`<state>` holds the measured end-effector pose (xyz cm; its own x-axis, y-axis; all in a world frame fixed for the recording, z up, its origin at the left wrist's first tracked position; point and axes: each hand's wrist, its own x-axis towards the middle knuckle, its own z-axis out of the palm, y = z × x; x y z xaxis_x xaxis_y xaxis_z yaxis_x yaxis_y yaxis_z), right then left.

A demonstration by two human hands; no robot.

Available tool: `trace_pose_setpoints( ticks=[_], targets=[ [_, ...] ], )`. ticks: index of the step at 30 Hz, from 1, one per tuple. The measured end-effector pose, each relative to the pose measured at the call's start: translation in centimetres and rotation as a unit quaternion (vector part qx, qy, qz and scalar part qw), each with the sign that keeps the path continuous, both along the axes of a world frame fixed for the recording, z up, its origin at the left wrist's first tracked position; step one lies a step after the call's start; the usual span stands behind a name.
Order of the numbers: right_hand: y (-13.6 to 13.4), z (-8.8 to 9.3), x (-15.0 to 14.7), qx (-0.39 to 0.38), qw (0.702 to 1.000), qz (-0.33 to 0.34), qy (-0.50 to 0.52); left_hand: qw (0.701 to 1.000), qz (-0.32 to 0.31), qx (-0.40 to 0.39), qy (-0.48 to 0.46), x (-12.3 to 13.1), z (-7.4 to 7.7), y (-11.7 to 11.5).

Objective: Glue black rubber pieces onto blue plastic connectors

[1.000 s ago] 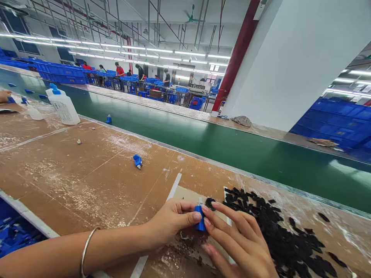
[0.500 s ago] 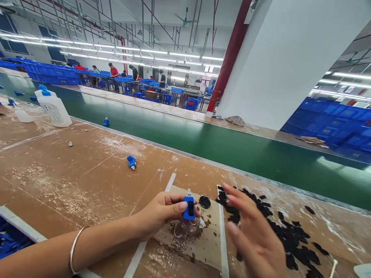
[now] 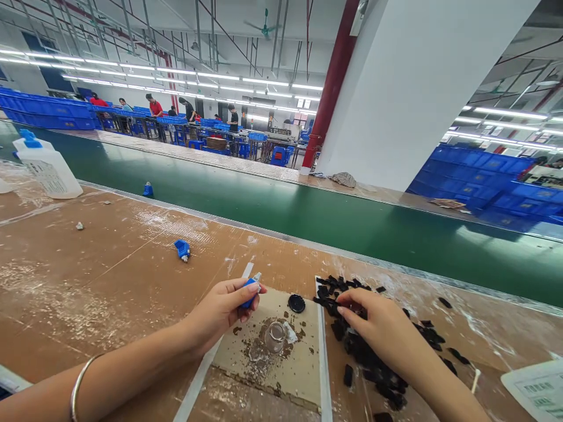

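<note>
My left hand is closed round a small blue plastic part with a white tip, held just above a stained cardboard pad. My right hand lies on a heap of small black pieces to the right, fingers bent down into the heap with the tips hidden. A small clear cup stands on the pad between my hands. A black round cap lies on the pad near its far edge.
Another blue part lies on the brown worktop farther left. A white bottle with a blue cap stands at the far left. A green conveyor belt runs behind the worktop. People work far off among blue crates.
My right hand let go of the blue part and dropped onto the black pieces. My left hand tilted the blue part and lifted it off the clear cup.
</note>
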<state>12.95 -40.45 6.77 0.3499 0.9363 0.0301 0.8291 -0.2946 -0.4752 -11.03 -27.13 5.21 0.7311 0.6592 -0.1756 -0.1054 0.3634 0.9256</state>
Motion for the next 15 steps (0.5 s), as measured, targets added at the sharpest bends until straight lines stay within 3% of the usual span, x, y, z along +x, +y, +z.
trace_pose_setpoints(
  ticks=[6,9,15],
  targets=[
    [0.0,-0.9,-0.7,-0.087,0.991,0.067,-0.083,1.000,0.019,0.016,0.006,0.1,-0.4,1.2],
    [0.1,-1.3,-0.6,-0.106,0.984,0.100,-0.104,1.000,-0.003,0.007,0.001,0.2,-0.4,1.4],
    [0.1,-2.3,-0.3,-0.116,0.981,0.106,-0.114,0.997,-0.051,-0.034,-0.048,0.0,-0.4,1.0]
  ],
)
